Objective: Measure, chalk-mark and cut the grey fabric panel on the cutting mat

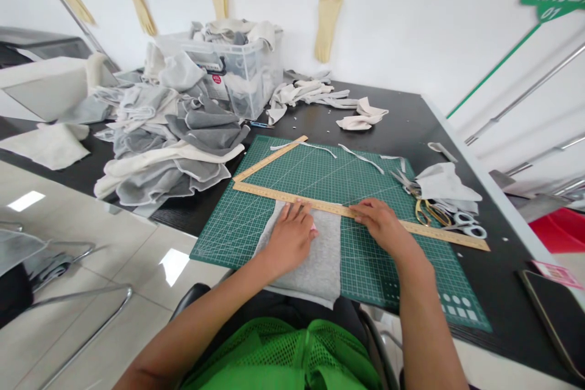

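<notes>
A long wooden ruler (434,232) lies across the upper edge of a grey fabric piece (326,262) on the green cutting mat (375,183). My left hand (292,231) rests flat on the fabric with its fingers spread, the fingertips touching the ruler. Something small and pink shows beside its thumb; I cannot make out what. To the right of the fabric, my right hand (377,222) has its fingers closed together on the ruler, the thumb at its near edge. The fabric's lower end hangs past the mat's front edge.
Another wooden ruler (269,161) slants across the mat near thin fabric strips (361,158). Gold-handled scissors (429,212) and white-handled scissors (468,225) lie right. Fabric piles (183,128) and a clear bin (249,82) stand left; a phone (555,317) lies front right.
</notes>
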### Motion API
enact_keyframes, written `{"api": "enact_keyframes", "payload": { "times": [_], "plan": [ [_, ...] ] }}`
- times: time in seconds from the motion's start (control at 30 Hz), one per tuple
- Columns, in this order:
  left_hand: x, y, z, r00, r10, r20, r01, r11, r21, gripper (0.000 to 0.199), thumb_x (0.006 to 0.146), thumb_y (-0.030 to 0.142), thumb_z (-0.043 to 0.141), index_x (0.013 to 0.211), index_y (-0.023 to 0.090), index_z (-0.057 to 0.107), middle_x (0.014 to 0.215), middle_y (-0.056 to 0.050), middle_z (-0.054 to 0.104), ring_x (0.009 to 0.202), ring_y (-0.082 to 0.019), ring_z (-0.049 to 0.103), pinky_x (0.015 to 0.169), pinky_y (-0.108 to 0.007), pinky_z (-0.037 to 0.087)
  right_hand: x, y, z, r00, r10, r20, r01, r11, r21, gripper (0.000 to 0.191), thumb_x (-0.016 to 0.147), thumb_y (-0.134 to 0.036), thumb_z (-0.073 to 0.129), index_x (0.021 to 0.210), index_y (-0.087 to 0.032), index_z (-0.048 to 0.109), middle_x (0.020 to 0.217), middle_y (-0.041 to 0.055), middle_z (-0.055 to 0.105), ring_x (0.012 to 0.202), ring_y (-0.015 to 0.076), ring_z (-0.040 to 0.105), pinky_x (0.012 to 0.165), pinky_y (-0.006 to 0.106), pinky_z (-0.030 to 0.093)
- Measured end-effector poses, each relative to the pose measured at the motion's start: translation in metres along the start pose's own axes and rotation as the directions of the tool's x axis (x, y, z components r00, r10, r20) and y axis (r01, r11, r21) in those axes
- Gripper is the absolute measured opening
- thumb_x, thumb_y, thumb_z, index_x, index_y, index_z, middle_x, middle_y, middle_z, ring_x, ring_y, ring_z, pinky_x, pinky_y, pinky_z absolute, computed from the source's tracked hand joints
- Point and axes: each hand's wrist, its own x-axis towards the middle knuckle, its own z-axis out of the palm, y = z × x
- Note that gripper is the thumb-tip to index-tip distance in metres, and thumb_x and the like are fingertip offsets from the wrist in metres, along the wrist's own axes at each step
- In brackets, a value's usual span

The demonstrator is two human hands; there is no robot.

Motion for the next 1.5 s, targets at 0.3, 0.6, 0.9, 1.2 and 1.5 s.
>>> {"api": "enact_keyframes", "payload": {
  "times": [0.3,0.6,0.9,1.2,1.5],
  "plan": [
    [-0.001,-0.005,0.003,0.996,-0.058,-0.067,0.059,0.998,0.016,0.017,0.101,0.030,0.051,0.111,0.020,0.060,0.154,-0.006,0.049,0.151,-0.034,0.029,0.121,-0.064,0.026,0.000,0.007,0.005,1.000,0.009,-0.010,-0.009,1.000,0.010,0.032,0.095,-0.021,0.054,0.119,-0.025,0.075,0.117,0.0111,0.066,0.105,0.0279,0.060,0.094,0.046,0.048],
    [-0.002,-0.002,0.004,0.997,-0.021,-0.069,0.023,0.999,0.039,0.019,0.102,0.028,0.048,0.112,0.016,0.059,0.150,-0.011,0.052,0.150,-0.030,0.035,0.124,-0.051,0.029,-0.005,0.007,-0.005,1.000,0.026,-0.005,-0.026,0.994,0.102,0.032,0.094,-0.020,0.053,0.116,-0.022,0.077,0.114,0.0113,0.067,0.104,0.0263,0.061,0.098,0.044,0.049],
    [-0.001,0.003,0.000,0.998,-0.057,-0.021,0.057,0.998,0.037,0.026,0.104,0.028,0.045,0.119,0.011,0.058,0.153,-0.015,0.048,0.152,-0.030,0.032,0.126,-0.045,0.029,-0.004,0.010,-0.004,1.000,0.008,-0.029,-0.004,0.991,0.133,0.030,0.092,-0.023,0.057,0.114,-0.022,0.078,0.112,0.0117,0.067,0.102,0.0272,0.064,0.096,0.046,0.051],
    [-0.002,0.004,-0.001,0.997,-0.066,-0.025,0.067,0.997,0.040,0.024,0.103,0.028,0.044,0.117,0.013,0.058,0.152,-0.015,0.049,0.152,-0.029,0.031,0.126,-0.047,0.030,-0.004,0.014,-0.001,0.999,0.020,-0.033,-0.014,0.982,0.189,0.030,0.091,-0.027,0.059,0.114,-0.023,0.078,0.110,0.0112,0.066,0.100,0.0272,0.065,0.093,0.046,0.052],
    [-0.003,0.003,0.003,0.997,-0.049,-0.064,0.054,0.995,0.079,0.024,0.103,0.028,0.046,0.117,0.012,0.057,0.153,-0.017,0.047,0.151,-0.029,0.033,0.124,-0.045,0.032,-0.005,0.012,-0.003,0.999,0.029,-0.023,-0.024,0.983,0.184,0.030,0.092,-0.027,0.058,0.115,-0.023,0.077,0.111,0.0108,0.065,0.102,0.0266,0.064,0.095,0.044,0.052]
  ]
}}
